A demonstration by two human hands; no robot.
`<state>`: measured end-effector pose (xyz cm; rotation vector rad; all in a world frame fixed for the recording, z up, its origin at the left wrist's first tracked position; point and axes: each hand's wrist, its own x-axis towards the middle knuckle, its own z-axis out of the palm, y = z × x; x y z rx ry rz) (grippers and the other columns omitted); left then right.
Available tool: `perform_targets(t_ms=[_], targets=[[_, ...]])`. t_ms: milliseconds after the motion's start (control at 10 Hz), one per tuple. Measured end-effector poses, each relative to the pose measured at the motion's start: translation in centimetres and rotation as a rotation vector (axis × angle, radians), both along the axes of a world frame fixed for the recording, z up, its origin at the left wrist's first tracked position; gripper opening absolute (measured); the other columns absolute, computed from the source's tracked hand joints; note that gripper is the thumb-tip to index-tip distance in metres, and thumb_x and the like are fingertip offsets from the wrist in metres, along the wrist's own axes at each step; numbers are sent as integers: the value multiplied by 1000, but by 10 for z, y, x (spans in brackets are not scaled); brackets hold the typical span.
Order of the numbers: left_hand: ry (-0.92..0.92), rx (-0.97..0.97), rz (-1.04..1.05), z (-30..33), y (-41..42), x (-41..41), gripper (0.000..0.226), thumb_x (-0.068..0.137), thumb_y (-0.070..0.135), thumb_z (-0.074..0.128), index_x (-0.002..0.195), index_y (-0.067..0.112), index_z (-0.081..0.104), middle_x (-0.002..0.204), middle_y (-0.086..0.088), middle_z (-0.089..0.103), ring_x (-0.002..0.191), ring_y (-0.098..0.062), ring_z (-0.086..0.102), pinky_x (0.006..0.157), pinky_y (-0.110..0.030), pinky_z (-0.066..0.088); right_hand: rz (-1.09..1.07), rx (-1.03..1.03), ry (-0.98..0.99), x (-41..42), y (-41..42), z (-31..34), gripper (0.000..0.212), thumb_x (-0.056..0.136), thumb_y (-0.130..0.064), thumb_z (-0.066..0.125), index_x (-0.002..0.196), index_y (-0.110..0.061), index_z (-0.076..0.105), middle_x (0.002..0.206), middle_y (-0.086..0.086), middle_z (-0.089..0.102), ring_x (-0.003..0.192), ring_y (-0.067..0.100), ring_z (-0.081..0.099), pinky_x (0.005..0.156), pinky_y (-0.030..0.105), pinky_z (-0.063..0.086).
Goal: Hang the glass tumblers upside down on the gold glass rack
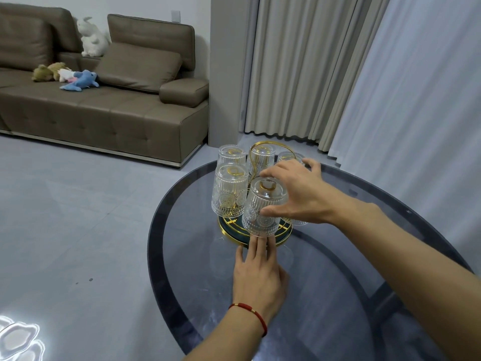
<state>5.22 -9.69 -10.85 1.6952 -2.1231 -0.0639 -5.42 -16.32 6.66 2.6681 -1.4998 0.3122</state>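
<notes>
The gold glass rack (282, 237) stands on a round dark glass table (338, 269), with a gold loop handle on top. Several ribbed glass tumblers hang upside down on it. The nearest tumbler (263, 212) sits upside down over a gold prong at the rack's front. My right hand (296, 191) reaches in from the right, with thumb and fingers around this tumbler's upper part. My left hand (259, 277) lies flat on the table, fingers spread, fingertips touching the rack's front rim. Another tumbler (230, 191) hangs at the left.
A brown sofa (104, 100) with soft toys stands at the back left on the grey floor. Beige and white curtains (364, 74) hang behind the table. The table's near edge curves across the lower frame.
</notes>
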Motion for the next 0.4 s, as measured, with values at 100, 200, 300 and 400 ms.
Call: perform_targets(t_ms=[100, 200, 300, 400], targets=[[-16, 12, -8, 1, 0, 2, 73, 90, 35, 39, 156, 10, 20, 160, -13, 27, 147, -30, 20, 116, -51, 28, -2, 4, 4, 0, -1, -2, 85, 80, -69, 70, 150, -30, 45, 150, -4, 47, 147, 17, 32, 124, 55, 0], [-22, 19, -21, 3, 3, 3, 72, 89, 34, 38, 155, 8, 22, 159, -13, 29, 147, -30, 20, 113, -51, 31, 15, -8, -9, -2, 0, -5, 82, 82, -68, 68, 151, -31, 43, 150, -4, 47, 146, 18, 33, 123, 54, 3], [3, 50, -55, 11, 12, 5, 68, 89, 32, 38, 153, 9, 26, 161, -12, 24, 150, -29, 15, 113, -46, 32, 32, -20, -112, -6, 11, -7, 73, 88, -61, 67, 149, -28, 46, 149, -4, 47, 145, 17, 33, 119, 44, 9], [-12, 51, -109, 23, 27, 5, 49, 89, 27, 45, 134, 9, 49, 155, -9, 33, 147, -27, 22, 112, -40, 33, 61, -132, -254, -17, 28, -10, 58, 94, -48, 66, 146, -23, 53, 145, -5, 52, 141, 15, 39, 118, 38, 18]])
